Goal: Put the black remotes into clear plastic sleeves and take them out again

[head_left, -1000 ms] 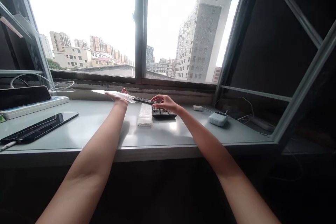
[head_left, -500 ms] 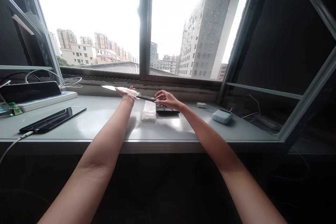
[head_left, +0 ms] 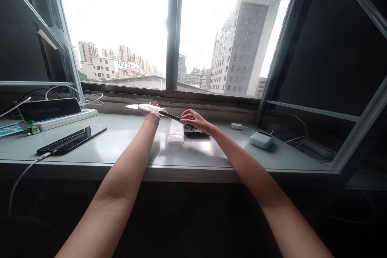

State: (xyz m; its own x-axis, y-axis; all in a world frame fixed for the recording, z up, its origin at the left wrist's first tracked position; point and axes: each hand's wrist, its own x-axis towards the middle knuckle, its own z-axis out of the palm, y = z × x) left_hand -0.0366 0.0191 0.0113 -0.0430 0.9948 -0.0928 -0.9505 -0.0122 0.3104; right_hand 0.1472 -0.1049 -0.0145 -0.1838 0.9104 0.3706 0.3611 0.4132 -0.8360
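Palm up, my left hand (head_left: 148,109) holds a thin white tissue (head_left: 132,107) that spreads out past its left side. A slim black remote-like bar (head_left: 171,117) slants down to the right from that hand, its left end against the tissue. My right hand (head_left: 195,120) is closed on the right end of the bar, fingers bent over it. Beneath, on the desk, lies a white soft pack (head_left: 175,134), apparently of tissues. Beside it a black device with keys (head_left: 197,133) is partly hidden by my right hand.
On the grey desk (head_left: 121,145), a black tablet (head_left: 71,141) with a cable lies left. Behind it are a white power strip (head_left: 68,119), a propped dark phone-like device (head_left: 50,109) and a small green bottle (head_left: 32,128). A pale box-shaped gadget (head_left: 261,140) and white charger (head_left: 236,125) lie right.
The view has shifted, so everything sits slightly right and lower. The black bar has tilted, showing its edge rather than its buttons, and my right fingers have closed on its end.
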